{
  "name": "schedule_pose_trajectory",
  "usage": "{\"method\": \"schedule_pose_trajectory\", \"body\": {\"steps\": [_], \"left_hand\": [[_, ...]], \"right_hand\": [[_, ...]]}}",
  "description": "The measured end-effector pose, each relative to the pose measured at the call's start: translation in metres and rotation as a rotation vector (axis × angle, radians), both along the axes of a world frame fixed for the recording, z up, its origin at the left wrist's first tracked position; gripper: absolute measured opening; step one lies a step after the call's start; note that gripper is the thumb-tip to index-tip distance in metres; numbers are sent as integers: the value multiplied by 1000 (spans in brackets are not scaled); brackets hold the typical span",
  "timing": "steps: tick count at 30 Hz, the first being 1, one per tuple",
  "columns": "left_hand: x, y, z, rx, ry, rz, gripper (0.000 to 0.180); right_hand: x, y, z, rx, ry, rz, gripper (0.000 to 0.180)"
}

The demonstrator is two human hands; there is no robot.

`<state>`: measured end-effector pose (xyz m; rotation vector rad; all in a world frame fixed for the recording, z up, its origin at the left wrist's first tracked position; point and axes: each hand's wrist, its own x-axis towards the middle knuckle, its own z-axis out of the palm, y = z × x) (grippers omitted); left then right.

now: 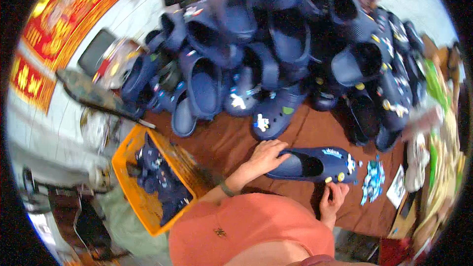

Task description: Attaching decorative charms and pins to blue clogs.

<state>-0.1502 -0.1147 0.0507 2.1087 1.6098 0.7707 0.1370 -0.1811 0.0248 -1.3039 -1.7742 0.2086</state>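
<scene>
A dark blue clog (315, 164) lies sideways on the brown cloth in front of me, toe to the right. White, yellow and light blue charms sit on its toe. My left hand (265, 159) is closed on the heel end, thumb at the opening's rim. Just below the toe is my right hand (335, 198), its fingers bent together. A small yellow charm (328, 180) shows at its fingertips, close against the clog's side. Right of the toe lies a loose pile of light blue and white charms (373, 182).
A big heap of dark blue clogs (290, 39) covers the far side of the brown cloth (315, 118). At the left stands an orange crate (123, 167) with dark blue clogs inside. A white card (395, 187) and pale bundled material (446, 167) lie at the right.
</scene>
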Motion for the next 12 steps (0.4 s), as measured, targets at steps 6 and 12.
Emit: {"method": "schedule_pose_trajectory", "body": {"steps": [6, 12], "left_hand": [[3, 6, -1, -117, 116, -13, 28], [7, -1, 0, -108, 54, -14, 30]], "right_hand": [[-2, 6, -10, -109, 171, 80, 11], [1, 2, -12, -154, 212, 51, 10]]}}
